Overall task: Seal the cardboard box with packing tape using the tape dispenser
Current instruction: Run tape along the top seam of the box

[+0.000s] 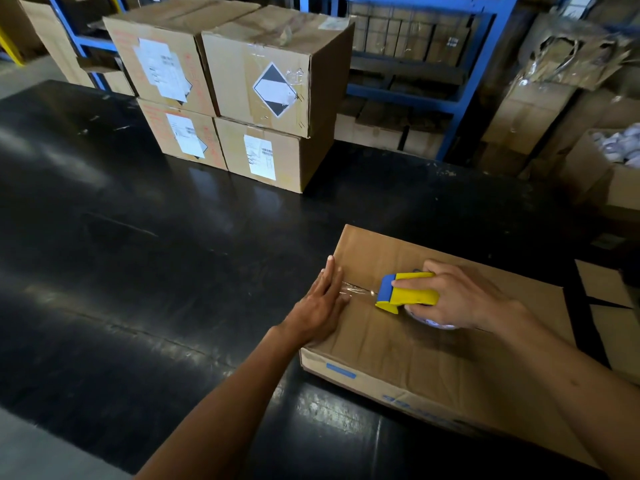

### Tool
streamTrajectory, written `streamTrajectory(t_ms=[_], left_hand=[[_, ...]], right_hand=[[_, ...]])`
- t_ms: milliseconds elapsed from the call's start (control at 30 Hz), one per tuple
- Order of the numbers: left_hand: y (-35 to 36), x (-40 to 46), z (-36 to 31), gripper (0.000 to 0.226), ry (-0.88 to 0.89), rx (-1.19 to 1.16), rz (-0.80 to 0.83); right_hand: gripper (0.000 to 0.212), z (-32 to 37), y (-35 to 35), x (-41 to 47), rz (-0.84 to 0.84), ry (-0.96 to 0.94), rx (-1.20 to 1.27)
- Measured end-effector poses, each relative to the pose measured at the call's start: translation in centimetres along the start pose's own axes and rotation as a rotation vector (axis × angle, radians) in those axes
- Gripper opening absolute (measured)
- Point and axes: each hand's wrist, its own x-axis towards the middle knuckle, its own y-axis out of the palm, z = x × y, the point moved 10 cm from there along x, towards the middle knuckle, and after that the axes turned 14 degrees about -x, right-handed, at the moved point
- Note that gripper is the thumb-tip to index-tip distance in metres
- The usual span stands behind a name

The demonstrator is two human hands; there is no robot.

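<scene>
cardboard box [433, 344] lies flat on the black surface [138, 237], flaps down, its top seam running from the box's left edge toward the right. tape dispenser [407, 292], yellow body with a blue front, sits on the box top along that seam, a little in from the box's left edge. right hand [457, 299] is wrapped around the dispenser, fingers over the top of the yellow body, thumb beneath; part of a roll shows under the palm. a short run of clear packing tape [358, 291] stretches from the dispenser's front to the box's left edge, shiny and slightly wrinkled. left hand [322, 306] lies flat and spread against the box's left edge, fingers straight and together, pressing where the tape reaches the edge; it grips nothing. a blue mark is on the box's near side wall. beyond the box, farther back on the surface, stand four stacked cartons [235, 91] with white labels, two over two. behind those, blue shelving [464, 81] with more cartons.
</scene>
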Motion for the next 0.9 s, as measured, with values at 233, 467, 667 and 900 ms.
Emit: streamTrajectory(t_ms=[233,467,667,900], left_hand=[[0.4,0.1,0.5,0.072,-0.077,0.087,0.078],[0.2,0.3,0.1,0.072,-0.103,0.135,0.091],[0.2,0.9,-1.2,0.082,-0.013,0.527,0.043],[11.4,1.7,-10.7,0.106,0.263,0.449,0.180]], right_hand=[[0.060,-0.2,0.0,0.5,0.053,-0.042,-0.065],[0.056,-1.7,-0.1,-1.5,0.093,-0.064,-0.135],[0.058,-7.0,2.8,-6.8,0.264,0.123,-0.054],[0.054,-6.9,2.6,-6.6,0.195,0.102,-0.112]])
